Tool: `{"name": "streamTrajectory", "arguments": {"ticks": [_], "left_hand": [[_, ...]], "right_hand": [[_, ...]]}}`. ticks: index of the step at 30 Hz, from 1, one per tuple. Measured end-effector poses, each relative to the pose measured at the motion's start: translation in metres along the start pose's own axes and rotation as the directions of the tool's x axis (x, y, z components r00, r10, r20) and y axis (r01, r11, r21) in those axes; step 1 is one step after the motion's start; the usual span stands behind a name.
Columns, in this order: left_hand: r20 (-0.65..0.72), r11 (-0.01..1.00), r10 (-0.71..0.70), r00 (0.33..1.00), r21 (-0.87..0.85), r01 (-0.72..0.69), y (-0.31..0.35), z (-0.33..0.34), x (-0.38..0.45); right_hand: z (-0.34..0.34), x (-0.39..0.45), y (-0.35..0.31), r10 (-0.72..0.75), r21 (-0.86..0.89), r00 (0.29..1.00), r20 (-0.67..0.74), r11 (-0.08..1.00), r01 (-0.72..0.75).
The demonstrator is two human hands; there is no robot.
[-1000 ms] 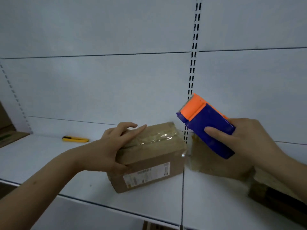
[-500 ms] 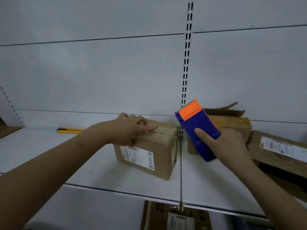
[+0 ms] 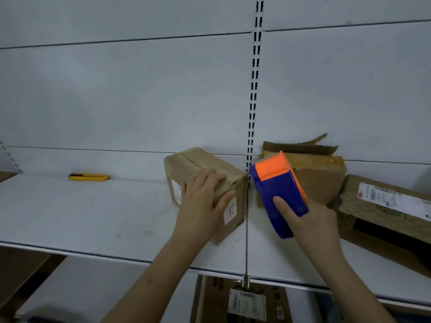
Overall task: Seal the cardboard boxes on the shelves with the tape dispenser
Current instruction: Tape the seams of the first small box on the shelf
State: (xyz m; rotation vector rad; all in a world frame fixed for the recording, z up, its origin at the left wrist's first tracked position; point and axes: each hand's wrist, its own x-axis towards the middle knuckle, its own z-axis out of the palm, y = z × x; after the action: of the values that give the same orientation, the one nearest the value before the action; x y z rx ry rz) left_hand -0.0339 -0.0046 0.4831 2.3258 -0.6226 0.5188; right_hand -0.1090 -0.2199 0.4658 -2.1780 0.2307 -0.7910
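The small taped brown cardboard box [image 3: 205, 180] sits under the flat-fingered left hand [image 3: 201, 206], while the right hand [image 3: 312, 220] grips the blue-and-orange plastic tape dispenser [image 3: 278, 192].

- White shelf [image 3: 93, 217]: flat board, front edge nearest the viewer, a seam running front to back near its middle.
- Yellow knife [image 3: 89, 176]: lies flat at the far left, near the back panel.
- Small box [image 3: 198, 164]: stands left of the seam, turned at an angle.
- Torn box [image 3: 319, 176]: stands right of the seam, at the back.
- Large box [image 3: 384, 206]: lies at the far right.
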Motion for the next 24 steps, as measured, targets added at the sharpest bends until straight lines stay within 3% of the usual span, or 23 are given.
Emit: {"name": "streamTrajectory", "arguments": {"ticks": [5,8,10,12,14,18,22,24], "left_hand": [[0.143,0.986,0.098,0.985,-0.149,-0.076,-0.02,-0.018,0.012],[0.233,0.995,0.102,0.967,-0.036,-0.096,-0.024,-0.041,0.008],[0.215,0.99,0.137,0.967,0.008,-0.142,-0.015,-0.054,0.003],[0.177,0.976,0.121,0.977,-0.203,-0.084,0.007,-0.065,-0.004],[0.209,0.932,0.151,0.966,-0.357,-0.069,0.027,-0.07,-0.01],[0.38,0.925,0.289,0.878,-0.346,-0.154,0.048,-0.06,-0.017],[0.506,0.933,0.327,0.798,-0.306,-0.188,0.05,-0.043,-0.017],[0.526,0.934,0.313,0.791,-0.323,-0.154,0.049,-0.036,-0.015]], "right_hand": [[0.004,-0.013,0.013,-0.025,-0.03,0.998,-0.058,0.999,0.023],[0.005,-0.02,0.018,-0.184,-0.196,0.976,-0.115,0.968,0.159],[0.006,-0.022,0.025,-0.367,-0.343,0.916,-0.163,0.892,0.296],[0.005,-0.022,0.036,-0.564,-0.399,0.809,-0.167,0.789,0.467],[0.001,-0.019,0.046,-0.649,-0.389,0.752,-0.117,0.726,0.567],[-0.006,-0.012,0.059,-0.72,-0.424,0.692,-0.051,0.643,0.638],[-0.007,-0.01,0.062,-0.709,-0.406,0.703,-0.042,0.655,0.637],[-0.007,-0.01,0.063,-0.697,-0.389,0.715,-0.052,0.674,0.629]]}}
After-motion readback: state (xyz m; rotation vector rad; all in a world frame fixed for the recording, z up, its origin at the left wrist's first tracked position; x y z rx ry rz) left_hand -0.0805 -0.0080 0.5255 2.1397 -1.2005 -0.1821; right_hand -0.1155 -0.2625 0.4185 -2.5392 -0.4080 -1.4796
